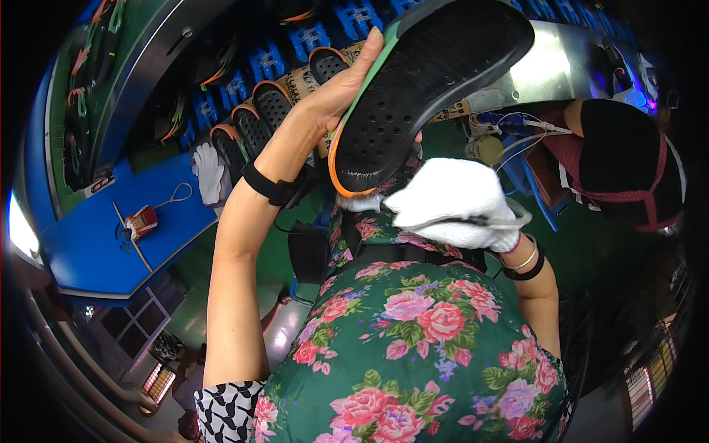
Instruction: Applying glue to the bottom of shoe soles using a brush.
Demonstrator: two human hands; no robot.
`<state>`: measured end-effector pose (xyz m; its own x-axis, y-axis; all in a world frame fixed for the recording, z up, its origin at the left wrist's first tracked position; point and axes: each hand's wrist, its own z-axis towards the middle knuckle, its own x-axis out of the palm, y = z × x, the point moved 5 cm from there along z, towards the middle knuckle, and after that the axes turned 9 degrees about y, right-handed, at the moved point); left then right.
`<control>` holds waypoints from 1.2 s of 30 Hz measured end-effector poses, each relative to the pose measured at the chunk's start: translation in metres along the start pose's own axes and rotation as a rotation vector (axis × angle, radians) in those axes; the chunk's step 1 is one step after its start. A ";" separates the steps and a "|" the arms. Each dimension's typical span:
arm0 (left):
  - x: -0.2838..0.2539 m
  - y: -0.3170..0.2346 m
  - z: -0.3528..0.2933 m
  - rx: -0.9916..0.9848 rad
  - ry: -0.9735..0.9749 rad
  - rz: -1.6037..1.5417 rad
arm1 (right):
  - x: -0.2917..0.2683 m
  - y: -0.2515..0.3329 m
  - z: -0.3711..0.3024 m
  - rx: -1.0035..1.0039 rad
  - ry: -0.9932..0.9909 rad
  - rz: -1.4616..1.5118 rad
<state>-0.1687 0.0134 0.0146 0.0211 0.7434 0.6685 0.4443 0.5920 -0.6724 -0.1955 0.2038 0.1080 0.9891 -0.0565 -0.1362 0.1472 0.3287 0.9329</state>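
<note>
Shoe sole: one, black with dimpled holes, green and orange edging (391, 129); raised in front of the body, tilted, orange-rimmed end toward the wearer.
Left hand: bare (343, 92); partly closed around the sole, thumb along the green sidewall, a fingertip showing at the opposite edge.
Right hand: in a white glove (450, 196); curled closed around a grey tool (509, 221), just beside the sole's orange end.
Tool end: pale and blurred; contact with the rim cannot be told.
Slip hazard: the sole hangs in one hand only; a push from the tool against its unsupported end could twist it out of the grip.
Rim hazard: the tool could scuff the orange edging if the gloved hand strays.
Floral garment: green, pink roses (421, 325).
Similar soles: a row, beyond the left forearm (272, 105).
Blue table: at left (96, 258), bearing a spare white glove (209, 171) and a red object with a wire loop (142, 221).
Co-worker: far right, dark top, maroon straps (631, 155).
</note>
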 end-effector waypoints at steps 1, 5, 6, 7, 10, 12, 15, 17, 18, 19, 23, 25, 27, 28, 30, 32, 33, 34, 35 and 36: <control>0.001 0.000 -0.002 -0.010 -0.022 0.043 | -0.001 -0.001 0.001 -0.001 0.008 0.003; 0.003 -0.005 0.003 -0.084 -0.146 0.116 | -0.001 -0.004 0.000 -0.094 0.013 -0.448; 0.003 -0.004 0.001 -0.141 -0.097 0.158 | 0.007 -0.005 0.003 -0.086 0.079 -0.421; 0.000 -0.003 0.000 -0.133 -0.107 0.157 | 0.013 -0.006 0.007 -0.078 0.145 -0.396; -0.006 0.000 -0.004 -0.089 -0.288 0.123 | -0.004 0.002 0.018 -0.072 0.076 -0.263; -0.003 -0.003 -0.009 -0.118 -0.216 0.047 | -0.008 -0.002 0.019 -0.051 0.066 -0.376; -0.001 0.005 -0.014 -0.120 -0.077 -0.214 | -0.010 0.001 0.018 0.112 0.010 -0.007; 0.003 0.007 -0.014 0.051 0.082 -0.451 | -0.029 -0.001 0.007 0.222 -0.194 -0.095; -0.003 0.016 -0.016 0.066 0.020 -0.710 | -0.033 -0.007 0.004 0.308 -0.346 -0.105; -0.007 0.023 -0.010 0.081 -0.013 -0.970 | -0.041 -0.007 0.001 0.285 -0.456 -0.156; -0.001 0.057 -0.015 0.276 0.057 -0.643 | -0.051 -0.010 0.013 0.301 -0.411 -0.461; 0.003 0.066 -0.011 0.284 -0.052 -0.639 | -0.055 -0.017 0.014 0.287 -0.336 -0.494; -0.014 0.089 0.000 0.299 -0.243 -0.713 | -0.056 -0.028 0.011 0.293 -0.317 -0.376; -0.012 0.090 0.003 0.389 -0.210 -0.680 | -0.059 -0.039 0.001 0.378 -0.329 -0.379; -0.010 0.097 0.004 0.513 -0.131 -0.602 | -0.056 -0.040 -0.004 0.432 -0.335 -0.350; -0.001 0.092 -0.011 0.518 -0.056 -0.432 | -0.054 -0.035 0.005 0.373 -0.259 -0.339; 0.003 0.087 -0.019 0.459 -0.146 -0.354 | -0.052 -0.031 0.008 0.375 -0.250 -0.280; -0.001 0.094 -0.018 0.404 -0.159 -0.332 | -0.052 -0.033 0.008 0.373 -0.227 -0.357; -0.001 0.099 -0.018 0.348 -0.170 -0.304 | -0.052 -0.036 0.004 0.400 -0.267 -0.359; 0.007 0.092 -0.013 0.409 -0.129 -0.441 | -0.051 -0.027 0.006 0.318 -0.274 -0.394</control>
<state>-0.1159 0.0689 -0.0389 -0.2058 0.4177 0.8850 0.0062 0.9049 -0.4256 -0.2502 0.1920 0.0916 0.8158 -0.3734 -0.4416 0.4524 -0.0637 0.8895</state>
